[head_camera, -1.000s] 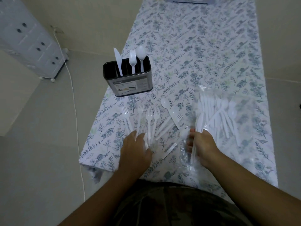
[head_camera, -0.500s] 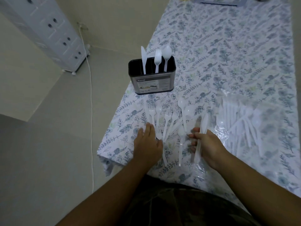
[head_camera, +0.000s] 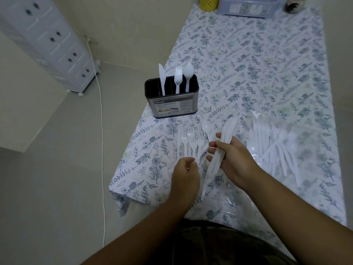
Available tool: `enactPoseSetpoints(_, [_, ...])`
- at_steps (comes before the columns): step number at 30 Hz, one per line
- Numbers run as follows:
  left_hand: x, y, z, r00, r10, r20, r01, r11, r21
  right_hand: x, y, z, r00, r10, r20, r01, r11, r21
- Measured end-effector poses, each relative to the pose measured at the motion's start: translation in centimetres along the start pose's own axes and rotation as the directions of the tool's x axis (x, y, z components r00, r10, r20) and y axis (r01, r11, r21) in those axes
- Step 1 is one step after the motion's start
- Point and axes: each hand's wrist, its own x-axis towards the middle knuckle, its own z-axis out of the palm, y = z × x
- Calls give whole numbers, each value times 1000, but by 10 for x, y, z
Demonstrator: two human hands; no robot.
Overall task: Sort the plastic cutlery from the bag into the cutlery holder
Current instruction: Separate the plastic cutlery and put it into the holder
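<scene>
A dark metal cutlery holder (head_camera: pixel 172 108) stands on the floral tablecloth with a white knife (head_camera: pixel 162 77), a fork (head_camera: pixel 177 78) and a spoon (head_camera: pixel 187 73) upright in it. In front of it several white forks (head_camera: pixel 188 141) and a spoon (head_camera: pixel 206 127) lie on the cloth. My right hand (head_camera: pixel 232 159) grips a bundle of white plastic knives (head_camera: pixel 222 146), lifted above the table. My left hand (head_camera: pixel 186 176) hovers just left of it, fingers curled, and I cannot tell whether it holds anything. A clear plastic bag (head_camera: pixel 282 148) with more cutlery lies to the right.
The table (head_camera: pixel 257 64) runs away from me; its left edge drops to the floor. A yellow cup (head_camera: pixel 208 2), a grey box (head_camera: pixel 246 6) and a dark jar (head_camera: pixel 291 5) stand at the far end. A white drawer unit (head_camera: pixel 49 43) and a cable (head_camera: pixel 102 131) are on the left.
My right hand has lifted the bundle of knives off the cloth and tilted it up. My left hand has come off the forks and curled.
</scene>
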Motion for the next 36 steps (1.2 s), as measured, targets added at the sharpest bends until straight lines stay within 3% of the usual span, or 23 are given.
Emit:
enactPoseSetpoints(3, [30,-18,-17,958,246,-147,-193,933,304,-4,-1,4,1000,4,8,-3,996,-85])
enactPoseSetpoints(6, [62,-32,-32,978,169,-127,-98,896,433,-8,10,-3,997,77,-23,-79,992,-98])
enactPoseSetpoints(11, [82,-31,-34,998,69,-4,-44,679,733,-13,28,-18,974,221,-60,-226,967,-119])
enactPoseSetpoints(13, [83,-30,-41,999,44,-17,-17,668,744,-13,30,-23,973,224,-61,-231,961,-150])
enactPoseSetpoints(17, [55,-21,-49,997,77,-15,-51,782,622,-11,29,-26,975,213,-63,-221,959,-180])
enactPoseSetpoints(20, [13,-2,-30,967,177,182,-246,829,503,-11,31,-23,980,201,-11,-199,963,-184])
enactPoseSetpoints(22, [-6,6,-10,902,269,338,-408,786,464,-10,35,-20,980,195,43,-185,967,-177])
enactPoseSetpoints(25, [-8,0,6,809,390,440,-572,695,436,-8,40,-22,994,101,-37,-107,951,-291])
enactPoseSetpoints(28, [4,-24,-7,811,413,415,-585,613,532,-6,39,-34,988,64,-140,-98,963,-250])
enactPoseSetpoints(31, [21,-55,-30,854,294,430,-513,614,600,-6,35,-52,972,121,-201,-158,971,-181])
enactPoseSetpoints(33, [26,-65,-38,864,264,429,-487,657,575,-6,34,-56,963,183,-199,-208,971,-116])
enactPoseSetpoints(36, [32,-55,-34,862,289,417,-498,640,585,-7,28,-51,961,244,-131,-242,970,35])
